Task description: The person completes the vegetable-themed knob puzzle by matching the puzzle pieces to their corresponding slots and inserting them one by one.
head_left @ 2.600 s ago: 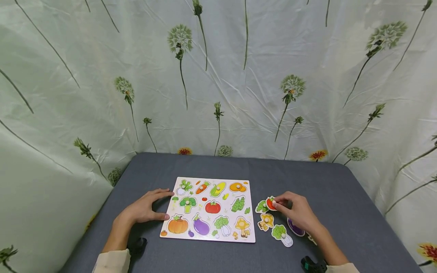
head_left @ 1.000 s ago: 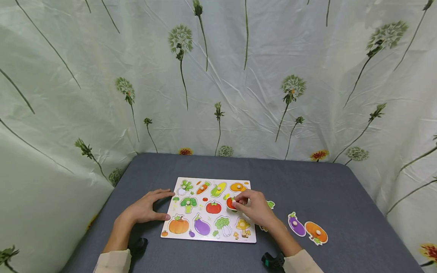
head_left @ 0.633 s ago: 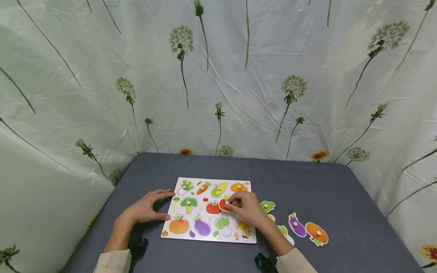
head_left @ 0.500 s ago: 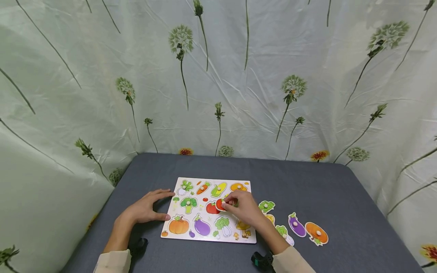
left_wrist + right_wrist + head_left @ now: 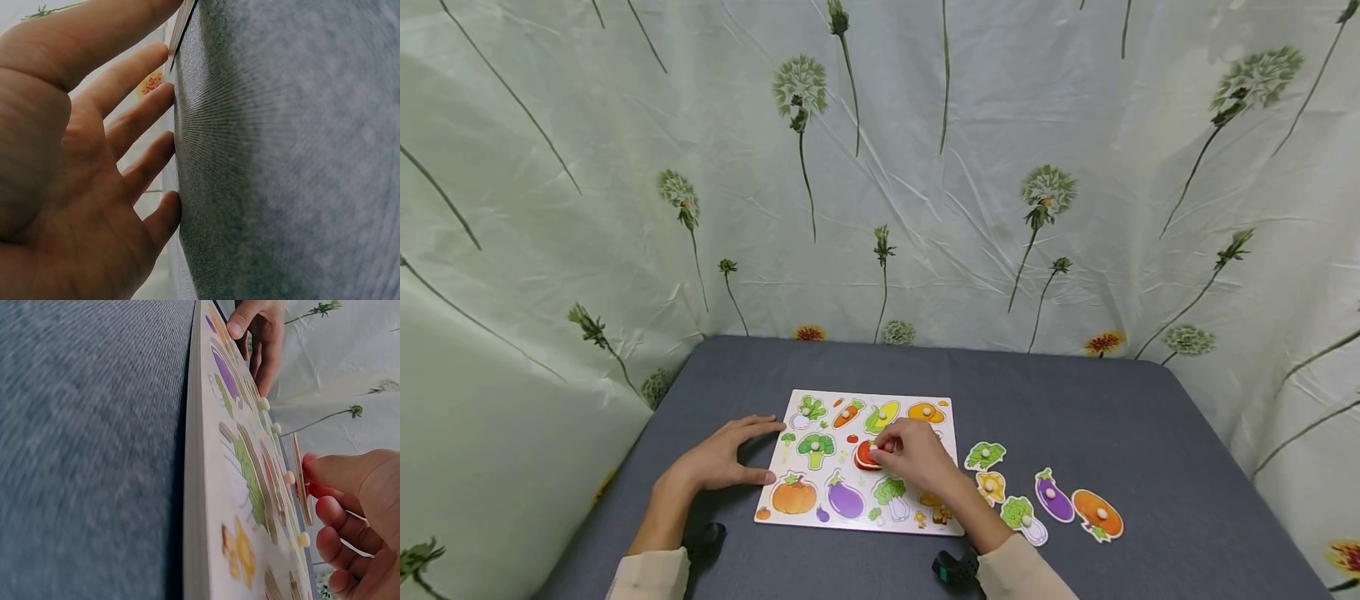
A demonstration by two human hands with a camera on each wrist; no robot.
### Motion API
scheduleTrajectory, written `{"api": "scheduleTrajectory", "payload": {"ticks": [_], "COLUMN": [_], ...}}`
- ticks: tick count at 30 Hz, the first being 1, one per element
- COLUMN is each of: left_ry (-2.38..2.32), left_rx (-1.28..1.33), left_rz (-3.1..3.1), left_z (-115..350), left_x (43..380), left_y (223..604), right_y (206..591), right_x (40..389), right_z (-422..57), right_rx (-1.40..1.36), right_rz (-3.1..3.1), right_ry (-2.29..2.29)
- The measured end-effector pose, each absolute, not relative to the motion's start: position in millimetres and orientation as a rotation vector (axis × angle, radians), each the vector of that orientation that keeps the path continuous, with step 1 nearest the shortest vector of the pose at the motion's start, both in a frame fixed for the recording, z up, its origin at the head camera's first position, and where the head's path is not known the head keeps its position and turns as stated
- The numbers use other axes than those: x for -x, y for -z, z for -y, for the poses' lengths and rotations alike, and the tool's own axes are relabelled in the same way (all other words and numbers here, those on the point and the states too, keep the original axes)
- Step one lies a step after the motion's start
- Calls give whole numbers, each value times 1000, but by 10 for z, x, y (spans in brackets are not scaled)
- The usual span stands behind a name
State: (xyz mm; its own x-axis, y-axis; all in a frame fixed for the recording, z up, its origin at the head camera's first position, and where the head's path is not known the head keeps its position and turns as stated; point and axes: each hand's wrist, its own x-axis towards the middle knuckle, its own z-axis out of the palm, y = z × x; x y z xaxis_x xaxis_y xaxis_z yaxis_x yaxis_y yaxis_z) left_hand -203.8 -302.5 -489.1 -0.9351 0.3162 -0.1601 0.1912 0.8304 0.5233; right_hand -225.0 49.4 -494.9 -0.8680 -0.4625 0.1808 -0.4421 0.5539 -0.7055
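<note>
The right hand (image 5: 917, 457), thumb and fingertips drawn into a pinch, holds the tomato piece (image 5: 863, 455) just above the middle of the board (image 5: 781, 458), which lies nearer the left edge of the tabletop (image 5: 1037, 400) than its right. The left hand (image 5: 722, 458), fingers spread and gripping nothing, touches the board's left side; a light brace there should stop it sliding while the piece is levelled, lined up with its hollow and pressed flush

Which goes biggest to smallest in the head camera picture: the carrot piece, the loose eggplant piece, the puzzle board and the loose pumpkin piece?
1. Puzzle board
2. Loose pumpkin piece
3. Loose eggplant piece
4. Carrot piece
</note>
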Motion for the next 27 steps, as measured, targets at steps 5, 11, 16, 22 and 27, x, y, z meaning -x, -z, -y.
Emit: {"api": "scheduleTrajectory", "payload": {"ticks": [5, 11, 16, 22, 27], "left_ry": [-760, -763, -763, -760, -770], "left_rx": [-389, -390, -392, -394, -403], "left_rz": [-2769, -2772, -2771, -2771, -2772], "left_z": [3023, 3026, 3035, 3041, 3033], "left_x": [2036, 2037, 2036, 2043, 2042], "left_y": [4896, 4890, 4890, 4900, 4893], "right_y": [4967, 5014, 5053, 5063, 5067], "right_x": [2244, 2231, 2229, 2220, 2208], "right_z": [-441, -407, -383, -368, -373], "right_rx": [781, 760, 732, 691, 663], "right_rz": [-2749, -2742, -2742, -2766, -2786], "right_ry": [1213, 1230, 1228, 1194, 1171]}}
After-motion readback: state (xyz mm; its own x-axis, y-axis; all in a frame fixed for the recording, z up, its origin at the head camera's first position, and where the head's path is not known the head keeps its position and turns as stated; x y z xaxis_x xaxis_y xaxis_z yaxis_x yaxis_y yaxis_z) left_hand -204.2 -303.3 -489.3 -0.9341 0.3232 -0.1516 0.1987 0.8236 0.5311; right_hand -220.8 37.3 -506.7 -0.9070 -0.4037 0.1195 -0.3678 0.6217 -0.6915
